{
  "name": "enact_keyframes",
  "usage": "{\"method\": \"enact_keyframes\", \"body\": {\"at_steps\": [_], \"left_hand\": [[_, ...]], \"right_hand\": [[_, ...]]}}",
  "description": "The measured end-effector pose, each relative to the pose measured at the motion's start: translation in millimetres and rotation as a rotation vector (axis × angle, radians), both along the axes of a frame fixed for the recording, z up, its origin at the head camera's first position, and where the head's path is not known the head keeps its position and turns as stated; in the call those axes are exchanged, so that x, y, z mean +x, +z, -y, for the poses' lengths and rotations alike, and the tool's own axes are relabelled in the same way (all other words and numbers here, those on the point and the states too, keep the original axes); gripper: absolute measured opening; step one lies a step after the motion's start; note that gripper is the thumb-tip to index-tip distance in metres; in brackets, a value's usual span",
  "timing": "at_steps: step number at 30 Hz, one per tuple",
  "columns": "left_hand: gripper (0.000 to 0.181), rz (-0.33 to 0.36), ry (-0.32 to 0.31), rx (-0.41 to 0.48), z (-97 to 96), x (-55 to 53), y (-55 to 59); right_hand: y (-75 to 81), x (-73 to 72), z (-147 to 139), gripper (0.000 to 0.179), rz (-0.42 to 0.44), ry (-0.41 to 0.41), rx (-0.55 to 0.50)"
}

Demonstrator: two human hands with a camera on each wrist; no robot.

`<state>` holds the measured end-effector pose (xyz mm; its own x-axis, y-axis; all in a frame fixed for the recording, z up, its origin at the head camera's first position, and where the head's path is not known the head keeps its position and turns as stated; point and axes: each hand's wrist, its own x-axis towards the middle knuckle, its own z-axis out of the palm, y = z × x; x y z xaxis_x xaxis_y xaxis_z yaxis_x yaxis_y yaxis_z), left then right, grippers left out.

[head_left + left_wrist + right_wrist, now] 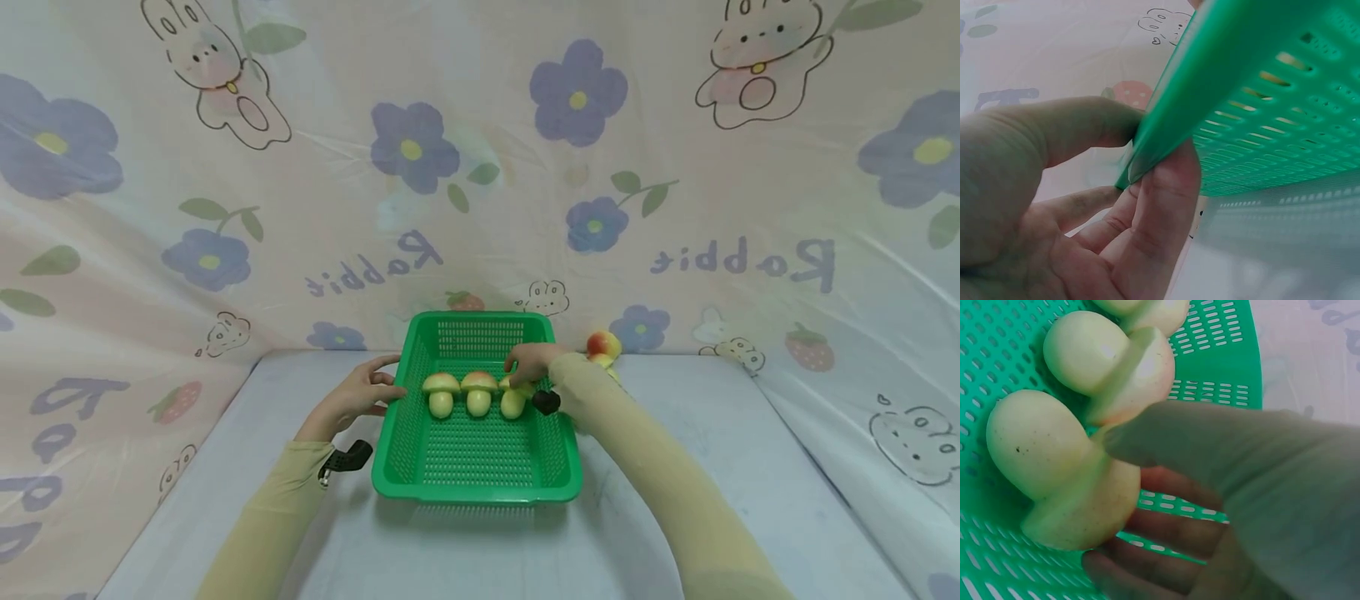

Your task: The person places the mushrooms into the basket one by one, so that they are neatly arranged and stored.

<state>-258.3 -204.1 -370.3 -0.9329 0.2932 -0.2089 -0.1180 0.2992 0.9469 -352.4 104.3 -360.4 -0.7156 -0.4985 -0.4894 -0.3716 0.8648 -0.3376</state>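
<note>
A green plastic basket [480, 493] with slotted walls stands on the white table. My left hand [356, 396] grips its left rim; in the left wrist view the thumb lies on one side of the rim [1191, 75] and fingers on the other. Three toy mushrooms with yellowish stems and reddish caps lie in a row inside: a left one [441, 406], a middle one [478, 403] and a right one [513, 406]. My right hand [534, 362] reaches into the basket and holds the right mushroom [1038, 447] by its cap, its fingertips partly hidden.
Behind the right arm, outside the basket near the back of the table, lie a red-and-yellow rounded item [603, 343] and yellow pieces partly hidden by the sleeve. A patterned cloth [495, 208] with rabbits and flowers rises behind the table.
</note>
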Motion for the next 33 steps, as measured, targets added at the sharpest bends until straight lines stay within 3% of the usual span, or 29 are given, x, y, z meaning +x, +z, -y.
{"method": "enact_keyframes", "body": {"at_steps": [6, 13, 23, 33], "left_hand": [[0.073, -0.001, -0.004, 0.016, 2.3, -7.6, -10.9], [0.074, -0.005, 0.016, 0.000, 9.0, -18.1, -29.6], [0.073, -0.009, 0.025, -0.016, 7.4, -18.8, -29.2], [0.074, -0.006, 0.033, -0.017, 8.1, -18.3, -30.8]], "right_hand": [[-2.0, -0.8, -4, 0.046, -0.047, 0.044, -0.048], [5.5, 3.1, -12, 0.047, -0.025, 0.049, -0.172], [10.4, 15.3, -30, 0.042, -0.044, 0.023, -0.344], [12.1, 34.2, -58, 0.041, -0.068, -0.015, -0.608]]}}
